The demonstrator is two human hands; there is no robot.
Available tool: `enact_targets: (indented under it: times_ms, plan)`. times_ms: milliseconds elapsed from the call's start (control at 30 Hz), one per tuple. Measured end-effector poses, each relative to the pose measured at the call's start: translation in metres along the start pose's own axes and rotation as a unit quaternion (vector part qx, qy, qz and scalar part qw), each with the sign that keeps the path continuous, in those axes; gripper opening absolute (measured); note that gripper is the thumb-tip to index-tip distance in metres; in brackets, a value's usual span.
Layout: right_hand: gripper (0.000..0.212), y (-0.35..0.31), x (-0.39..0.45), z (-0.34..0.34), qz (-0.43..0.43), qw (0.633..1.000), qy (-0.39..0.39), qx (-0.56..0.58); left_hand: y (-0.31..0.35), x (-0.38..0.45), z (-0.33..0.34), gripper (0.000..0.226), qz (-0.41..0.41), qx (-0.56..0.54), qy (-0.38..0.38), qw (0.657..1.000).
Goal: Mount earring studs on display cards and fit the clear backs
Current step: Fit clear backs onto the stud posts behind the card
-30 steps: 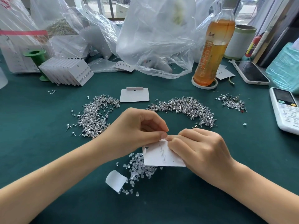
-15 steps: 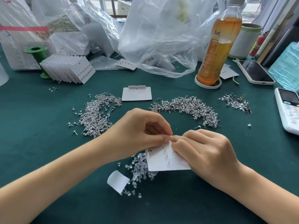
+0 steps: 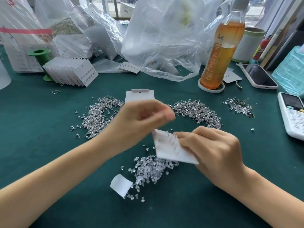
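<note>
My right hand (image 3: 212,150) grips a white display card (image 3: 169,148) by its right side, tilted, with several stud posts sticking up from its back. My left hand (image 3: 141,120) hovers blurred above and left of the card, apart from it, its fingers curled; whether they pinch anything is unclear. Clear backs (image 3: 151,171) lie heaped on the green cloth under the card. Silver studs lie in two piles, one to the left (image 3: 98,117) and one to the right (image 3: 197,112). A blank card (image 3: 139,95) lies beyond my left hand.
A stack of finished cards (image 3: 72,71) leans at the back left by a green spool (image 3: 39,55). Plastic bags (image 3: 161,38) crowd the back. A tea bottle (image 3: 220,51), a phone (image 3: 258,76) and a white remote (image 3: 292,116) stand right. A paper scrap (image 3: 120,185) lies near me.
My left hand has let go of the card and lifted up and away to the left. The right hand has tilted the card and keeps hold of it.
</note>
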State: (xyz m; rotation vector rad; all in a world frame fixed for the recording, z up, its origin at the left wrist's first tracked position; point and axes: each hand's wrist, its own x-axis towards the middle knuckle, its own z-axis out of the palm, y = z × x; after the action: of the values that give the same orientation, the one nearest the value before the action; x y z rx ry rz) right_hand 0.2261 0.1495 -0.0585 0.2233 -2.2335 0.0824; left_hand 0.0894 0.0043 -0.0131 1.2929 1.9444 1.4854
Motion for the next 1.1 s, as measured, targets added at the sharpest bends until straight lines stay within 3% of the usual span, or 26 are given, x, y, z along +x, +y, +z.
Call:
enact_targets:
  times_ms: [67,133,200,267,400,533,600,667,833,933,967,1067,1100]
  plan:
    - [0.019,0.002,0.000,0.000,0.081,0.995,0.012,0.061,0.001,0.004,-0.005,0.029,0.002,-0.020,0.061,0.998]
    - [0.021,0.001,0.001,-0.002,0.188,0.976,0.026,0.110,0.000,0.004,-0.006,0.029,-0.004,-0.028,0.039,0.999]
    - [0.015,-0.003,0.005,-0.005,0.328,0.923,0.028,0.198,-0.003,0.003,-0.001,0.026,-0.012,-0.039,0.005,0.999]
    - [0.020,-0.006,0.010,-0.006,0.397,0.876,0.016,0.275,-0.006,0.002,0.003,0.024,-0.009,-0.057,0.010,0.998]
    - [0.022,-0.011,0.020,-0.012,0.462,0.777,-0.009,0.427,-0.010,0.004,0.001,0.020,-0.031,-0.063,0.056,0.996]
    - [0.010,-0.004,0.017,-0.014,0.540,0.697,-0.012,0.471,-0.014,0.002,0.001,0.028,-0.039,0.050,0.047,0.997]
    - [0.007,-0.002,0.016,-0.012,0.569,0.676,-0.018,0.468,-0.014,-0.001,0.005,0.062,0.026,0.188,0.030,0.981]
    - [0.007,-0.001,0.017,-0.011,0.578,0.664,-0.024,0.474,-0.015,-0.004,0.009,0.081,0.096,0.264,0.011,0.960]
    - [0.009,-0.001,0.019,-0.010,0.580,0.633,-0.046,0.510,-0.018,-0.003,0.009,0.075,0.123,0.289,0.028,0.949]
    - [0.017,0.004,0.025,-0.011,0.564,0.645,-0.062,0.511,-0.021,-0.001,0.007,0.073,0.100,0.283,0.026,0.953]
    - [0.017,0.010,0.025,-0.013,0.553,0.681,-0.055,0.477,-0.022,-0.001,0.005,0.072,0.090,0.286,0.029,0.954]
    - [0.004,0.038,0.020,-0.019,0.463,0.863,-0.062,0.191,-0.028,0.002,0.000,0.070,0.056,0.296,0.042,0.953]
    - [0.004,0.046,0.017,-0.021,0.432,0.892,-0.084,0.099,-0.030,0.002,-0.001,0.071,0.049,0.300,0.047,0.951]
